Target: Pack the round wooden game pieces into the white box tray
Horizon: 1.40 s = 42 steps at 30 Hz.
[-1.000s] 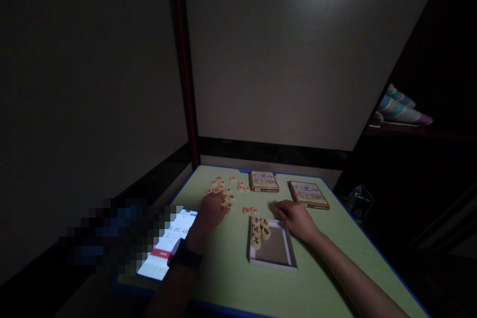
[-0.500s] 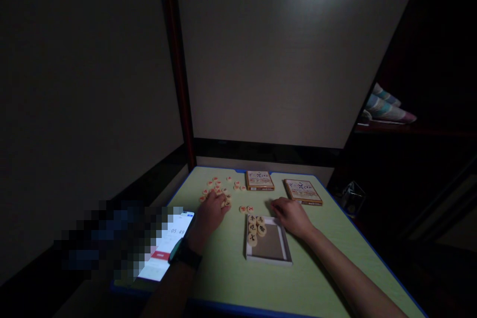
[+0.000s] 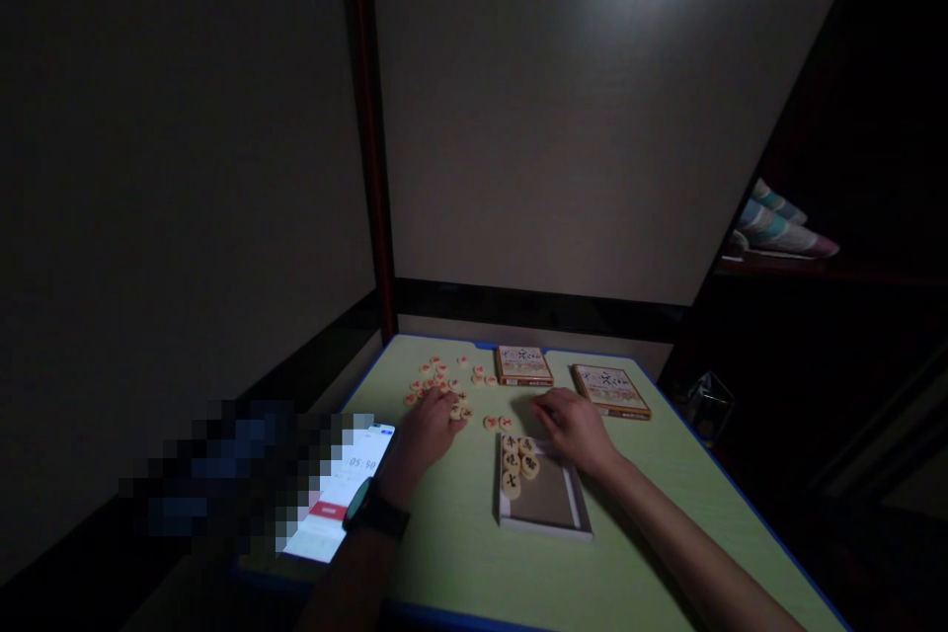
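Note:
My left hand [image 3: 428,433], with a watch on its wrist, reaches into a loose group of round wooden Chinese chess pieces [image 3: 439,382]. Its fingers are bent down on black-marked pieces [image 3: 465,412] at the near side of the group, closed around one that they partly cover. Between the hands stands a shallow open box [image 3: 544,499], where several black-marked pieces [image 3: 511,461] lie in two columns on the left. My right hand [image 3: 574,423] hovers by the box's far right corner, fingers curled together; anything inside them is hidden. Two red-marked pieces [image 3: 499,423] lie just beyond the box.
Two printed flat boxes [image 3: 524,365] [image 3: 611,389] lie toward the back of the green table [image 3: 459,553]. A lit phone [image 3: 348,484] showing a timer is at the left edge, beside my left forearm. Walls close off the back and left. Striped fabric [image 3: 777,222] rests on a shelf at right.
The view has shifted slightly, so everything sits a little lower and further right. My left hand stays at the pieces; my right hand has edged slightly left relative to the box. Box contents look the same.

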Each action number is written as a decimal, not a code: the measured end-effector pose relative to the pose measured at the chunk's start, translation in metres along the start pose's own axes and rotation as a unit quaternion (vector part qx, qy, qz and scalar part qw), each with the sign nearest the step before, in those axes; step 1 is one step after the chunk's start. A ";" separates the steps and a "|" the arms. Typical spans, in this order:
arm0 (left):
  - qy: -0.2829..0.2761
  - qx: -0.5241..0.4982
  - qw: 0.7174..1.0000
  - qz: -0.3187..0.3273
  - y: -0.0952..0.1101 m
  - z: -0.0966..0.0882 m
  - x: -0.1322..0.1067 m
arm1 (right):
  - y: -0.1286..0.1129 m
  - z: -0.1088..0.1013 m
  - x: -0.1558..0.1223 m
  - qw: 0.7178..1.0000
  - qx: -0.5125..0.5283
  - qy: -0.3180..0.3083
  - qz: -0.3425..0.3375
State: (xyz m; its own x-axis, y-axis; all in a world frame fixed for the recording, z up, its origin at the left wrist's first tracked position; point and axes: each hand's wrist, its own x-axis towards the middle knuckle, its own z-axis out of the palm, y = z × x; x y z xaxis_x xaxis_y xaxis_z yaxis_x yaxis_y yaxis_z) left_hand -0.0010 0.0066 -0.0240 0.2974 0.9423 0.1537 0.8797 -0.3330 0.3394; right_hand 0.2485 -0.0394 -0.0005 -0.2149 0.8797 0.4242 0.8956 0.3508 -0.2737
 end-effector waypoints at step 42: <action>0.010 0.042 0.995 0.085 0.048 -0.004 -0.017 | -0.046 -0.011 -0.061 0.966 -0.116 -0.229 0.019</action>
State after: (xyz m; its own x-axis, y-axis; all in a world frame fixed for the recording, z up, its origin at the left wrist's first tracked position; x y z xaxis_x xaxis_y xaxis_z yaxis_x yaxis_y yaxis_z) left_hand 0.0340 -0.0258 -0.0064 0.4386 0.8712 0.2208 0.8453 -0.4833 0.2279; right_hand 0.2244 -0.1130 -0.0040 -0.2820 0.9591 -0.0240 0.9582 0.2802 -0.0582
